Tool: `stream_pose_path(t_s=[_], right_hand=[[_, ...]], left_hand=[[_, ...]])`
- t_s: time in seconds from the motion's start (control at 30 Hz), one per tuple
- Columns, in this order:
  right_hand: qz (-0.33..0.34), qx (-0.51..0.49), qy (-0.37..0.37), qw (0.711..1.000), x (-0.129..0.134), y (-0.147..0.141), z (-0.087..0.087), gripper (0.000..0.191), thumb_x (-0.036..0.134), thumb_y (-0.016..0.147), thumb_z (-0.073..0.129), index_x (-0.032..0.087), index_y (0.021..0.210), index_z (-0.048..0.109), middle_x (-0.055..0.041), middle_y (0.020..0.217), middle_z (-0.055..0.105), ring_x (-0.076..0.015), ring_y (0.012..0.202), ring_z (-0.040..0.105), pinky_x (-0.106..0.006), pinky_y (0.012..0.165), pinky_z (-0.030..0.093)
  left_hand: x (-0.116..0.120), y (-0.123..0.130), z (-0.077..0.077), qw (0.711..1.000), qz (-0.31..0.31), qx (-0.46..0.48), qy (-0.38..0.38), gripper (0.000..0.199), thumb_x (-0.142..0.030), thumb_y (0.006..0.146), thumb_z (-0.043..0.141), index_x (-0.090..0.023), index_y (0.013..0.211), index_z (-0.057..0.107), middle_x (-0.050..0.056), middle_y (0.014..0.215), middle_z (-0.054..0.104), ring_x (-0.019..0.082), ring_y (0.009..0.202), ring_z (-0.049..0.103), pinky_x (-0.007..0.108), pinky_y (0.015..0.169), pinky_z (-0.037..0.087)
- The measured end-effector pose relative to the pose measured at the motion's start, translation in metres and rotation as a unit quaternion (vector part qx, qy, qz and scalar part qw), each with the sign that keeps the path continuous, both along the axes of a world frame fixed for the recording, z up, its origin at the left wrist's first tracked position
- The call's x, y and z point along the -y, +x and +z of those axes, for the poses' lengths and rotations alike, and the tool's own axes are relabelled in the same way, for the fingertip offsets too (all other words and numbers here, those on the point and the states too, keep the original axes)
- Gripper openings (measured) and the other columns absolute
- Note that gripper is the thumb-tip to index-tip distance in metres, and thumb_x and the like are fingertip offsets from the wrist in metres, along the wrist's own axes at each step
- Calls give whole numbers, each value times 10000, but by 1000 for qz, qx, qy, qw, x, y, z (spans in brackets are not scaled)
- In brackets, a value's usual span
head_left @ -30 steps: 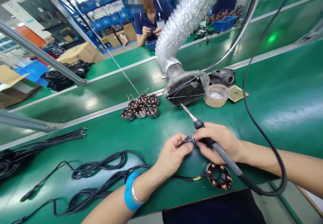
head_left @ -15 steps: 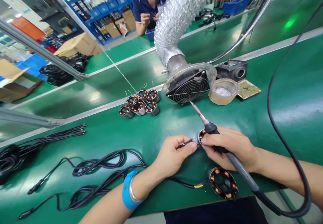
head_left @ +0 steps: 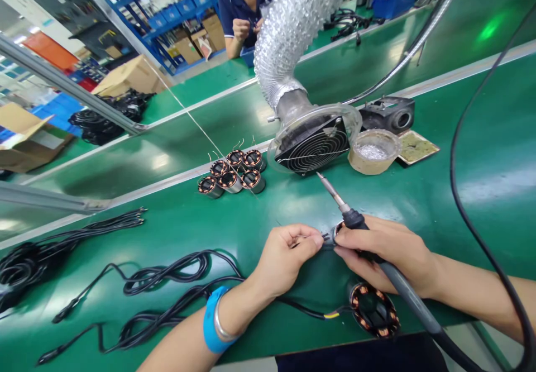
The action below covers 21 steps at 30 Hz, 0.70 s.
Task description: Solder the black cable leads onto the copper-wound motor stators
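Note:
My right hand (head_left: 387, 249) is closed around a soldering iron (head_left: 396, 277), its tip pointing up and away towards the fan grille. The same hand's fingertips also grip a motor stator (head_left: 337, 231), mostly hidden behind them. My left hand (head_left: 288, 257), with a blue wrist strap (head_left: 215, 319), pinches thin dark wires (head_left: 325, 237) right beside that stator. Below my right hand, another stator (head_left: 374, 309) with copper windings lies near the bench edge, joined to a black cable (head_left: 301, 306) with a yellow wire. Coiled black power cords (head_left: 167, 271) lie left of my left forearm.
Several stators (head_left: 230, 173) stand grouped beyond my hands. A fume extractor fan (head_left: 314, 146) hangs from a silver duct (head_left: 288, 37). Beside it are a round tub (head_left: 374, 151), a sponge tray (head_left: 416, 147) and an iron stand (head_left: 389, 116). A co-worker (head_left: 247, 17) sits opposite.
The stator in my right fingertips and the soldering iron sit slightly further right. A small gap now shows between my left fingertips and the stator, with dark wire ends in it.

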State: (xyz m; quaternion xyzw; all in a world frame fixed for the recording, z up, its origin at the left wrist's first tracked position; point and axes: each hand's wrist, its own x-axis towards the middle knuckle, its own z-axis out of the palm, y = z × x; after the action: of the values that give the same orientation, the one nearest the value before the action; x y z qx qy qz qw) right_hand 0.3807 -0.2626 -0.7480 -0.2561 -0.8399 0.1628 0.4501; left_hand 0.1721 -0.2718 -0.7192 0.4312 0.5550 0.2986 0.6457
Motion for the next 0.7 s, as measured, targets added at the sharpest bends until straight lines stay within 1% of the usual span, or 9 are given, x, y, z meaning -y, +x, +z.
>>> stream_pose_path(t_s=[0.13,0.23,0.33,0.4,0.47,0.53,0.63,0.7], right_hand=[[4,-3,-11,1000,0,-1,1,314,28,868,622,177,1141,583,-33,843,659,-137,697,585,-260,633,496],[-12,-3,-32,999,-1,-4,8,333,72,873,634,173,1182,562,-56,931,670,-136,721,598,-257,656,509],[-3,22,-50,998,-3,-8,17,330,117,898,610,168,1218,548,-47,930,674,-139,730,601,-256,674,520],[6,33,-56,998,-4,-10,21,280,99,916,570,185,1182,567,-26,891,676,-135,737,612,-249,683,526],[5,23,-68,997,-5,-10,23,250,84,922,553,201,1141,578,-14,883,682,-121,734,626,-230,684,533],[-2,9,-93,996,-5,-9,24,238,98,915,577,211,1125,578,-9,894,687,-110,722,638,-211,673,540],[-17,9,-137,990,-3,-8,25,258,141,908,609,221,1150,571,-6,891,687,-108,689,645,-204,641,551],[-28,18,-145,989,0,-8,24,249,160,914,606,232,1150,570,-7,878,685,-122,678,656,-222,646,569]], left_hand=[[1,4,1,1000,2,-10,6,410,-513,737,748,-108,787,709,-25,590,481,70,546,335,209,511,247],[1,4,2,1000,-14,-11,20,427,-529,746,735,-106,788,704,-22,596,484,76,554,339,214,518,254],[2,2,3,998,-36,-11,52,414,-524,796,688,-110,790,690,-27,599,470,81,562,342,217,526,268],[3,-1,3,995,-56,-22,77,383,-494,852,633,-119,804,692,-28,599,464,88,566,354,220,532,284],[5,-2,3,990,-77,-51,104,334,-439,895,590,-131,830,705,-19,611,497,97,574,387,224,544,307],[7,-2,3,982,-89,-94,135,298,-398,918,571,-150,849,720,-1,646,565,111,591,439,229,559,336],[10,1,2,964,-83,-156,198,280,-381,941,552,-175,882,733,29,725,659,138,636,528,243,597,387],[13,4,3,951,-75,-179,239,259,-354,946,545,-179,902,730,42,766,695,151,663,575,253,637,421]])
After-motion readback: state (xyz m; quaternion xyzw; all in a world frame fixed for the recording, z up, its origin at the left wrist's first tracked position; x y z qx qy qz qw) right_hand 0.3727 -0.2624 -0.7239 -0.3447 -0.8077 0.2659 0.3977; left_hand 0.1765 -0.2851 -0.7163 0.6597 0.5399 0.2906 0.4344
